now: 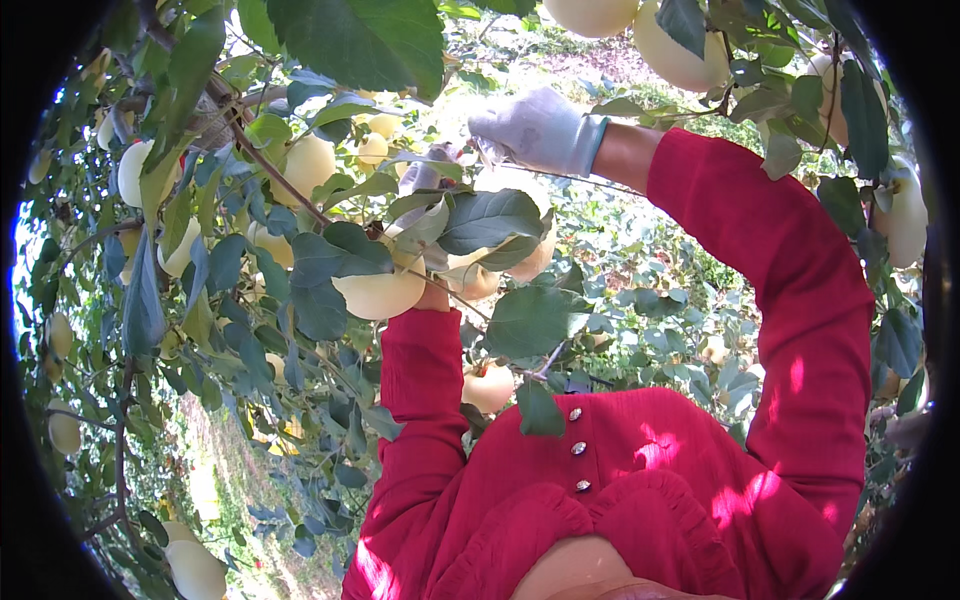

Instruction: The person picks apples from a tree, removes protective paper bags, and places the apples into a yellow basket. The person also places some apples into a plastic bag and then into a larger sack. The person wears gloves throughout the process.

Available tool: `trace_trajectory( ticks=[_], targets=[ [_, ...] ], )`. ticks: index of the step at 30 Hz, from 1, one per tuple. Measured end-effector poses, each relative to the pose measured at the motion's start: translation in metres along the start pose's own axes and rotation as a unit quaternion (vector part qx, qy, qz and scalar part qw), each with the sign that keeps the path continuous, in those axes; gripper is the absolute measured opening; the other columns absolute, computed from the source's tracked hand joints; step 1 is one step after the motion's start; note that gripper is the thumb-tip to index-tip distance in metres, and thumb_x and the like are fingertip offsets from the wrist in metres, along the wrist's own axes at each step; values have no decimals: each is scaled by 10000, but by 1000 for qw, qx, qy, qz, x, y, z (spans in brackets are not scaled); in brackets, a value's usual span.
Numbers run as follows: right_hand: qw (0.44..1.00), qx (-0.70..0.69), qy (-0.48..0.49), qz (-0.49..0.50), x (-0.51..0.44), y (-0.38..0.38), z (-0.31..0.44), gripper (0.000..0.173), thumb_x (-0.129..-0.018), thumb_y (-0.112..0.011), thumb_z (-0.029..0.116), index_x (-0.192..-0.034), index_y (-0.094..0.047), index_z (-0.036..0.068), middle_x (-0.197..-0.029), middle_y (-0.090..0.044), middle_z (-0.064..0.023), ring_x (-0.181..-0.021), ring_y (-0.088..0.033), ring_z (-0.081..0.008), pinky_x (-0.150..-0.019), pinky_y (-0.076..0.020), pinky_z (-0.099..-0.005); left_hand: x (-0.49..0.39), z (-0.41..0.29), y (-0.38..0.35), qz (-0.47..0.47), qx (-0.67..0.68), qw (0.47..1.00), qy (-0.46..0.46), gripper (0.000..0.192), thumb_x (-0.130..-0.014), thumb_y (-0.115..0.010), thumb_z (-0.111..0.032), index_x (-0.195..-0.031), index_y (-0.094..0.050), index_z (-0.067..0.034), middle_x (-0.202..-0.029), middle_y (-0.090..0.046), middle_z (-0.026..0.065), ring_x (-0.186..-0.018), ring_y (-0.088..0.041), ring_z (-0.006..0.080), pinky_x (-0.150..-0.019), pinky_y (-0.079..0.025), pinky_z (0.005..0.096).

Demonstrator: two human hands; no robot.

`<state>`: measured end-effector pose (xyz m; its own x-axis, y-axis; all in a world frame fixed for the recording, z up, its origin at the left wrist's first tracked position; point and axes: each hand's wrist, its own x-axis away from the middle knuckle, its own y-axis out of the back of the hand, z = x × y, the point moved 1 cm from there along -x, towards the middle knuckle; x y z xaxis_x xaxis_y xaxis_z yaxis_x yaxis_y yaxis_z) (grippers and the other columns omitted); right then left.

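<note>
My right hand, in a pale work glove with a blue cuff, is raised at the upper middle with its fingers curled inward. Glare blurs what, if anything, its fingertips hold. Just left of it, my left hand, also gloved, is mostly hidden behind apple leaves and fruit. Pale yellow apples hang around both hands: one apple sits in front of my left wrist, and another apple hangs below my right hand. A thin twig or wire runs beneath my right wrist.
A brown branch crosses the left side among dense leaves and several apples. More apples hang at the upper right, close to my right arm. One apple hangs near my chest. Sunlit grass lies beyond.
</note>
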<state>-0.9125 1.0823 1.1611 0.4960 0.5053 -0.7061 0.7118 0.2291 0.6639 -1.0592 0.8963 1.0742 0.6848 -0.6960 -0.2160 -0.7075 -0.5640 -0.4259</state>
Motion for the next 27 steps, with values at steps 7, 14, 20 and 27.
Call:
trace_trajectory(
  ticks=[7,14,20,27],
  targets=[
    [1000,3,-5,18,-1,-5,-3,83,-820,-576,138,-886,-584,88,-720,-607,-123,-705,-647,-323,-600,-508,-430,12,-1,-9,70,-15,997,-7,214,-958,-586,-260,-965,-627,-51,-787,-570,-9,-661,-525,67,-594,-420,194],
    [989,-107,-6,104,6,-5,-23,114,-822,-552,97,-904,-625,65,-784,-630,-135,-767,-632,-343,-681,-498,-433,15,6,-39,154,258,951,67,171,-1018,-414,-256,-1022,-500,-108,-678,-559,65,-420,-426,145,-368,-377,295],
    [947,-154,-174,222,4,22,-16,171,-864,-493,116,-954,-633,73,-770,-607,-178,-751,-598,-360,-694,-484,-428,16,8,-27,202,316,923,86,219,-1027,-379,-274,-1010,-491,-87,-727,-591,99,-540,-555,197,-492,-496,352],
    [963,-107,-157,190,9,32,-25,176,-884,-502,160,-829,-608,31,-686,-568,-188,-664,-580,-340,-657,-471,-435,-12,27,63,250,251,934,33,225,-996,-429,-248,-1004,-518,-42,-851,-632,130,-818,-629,259,-756,-526,417]
  ],
)
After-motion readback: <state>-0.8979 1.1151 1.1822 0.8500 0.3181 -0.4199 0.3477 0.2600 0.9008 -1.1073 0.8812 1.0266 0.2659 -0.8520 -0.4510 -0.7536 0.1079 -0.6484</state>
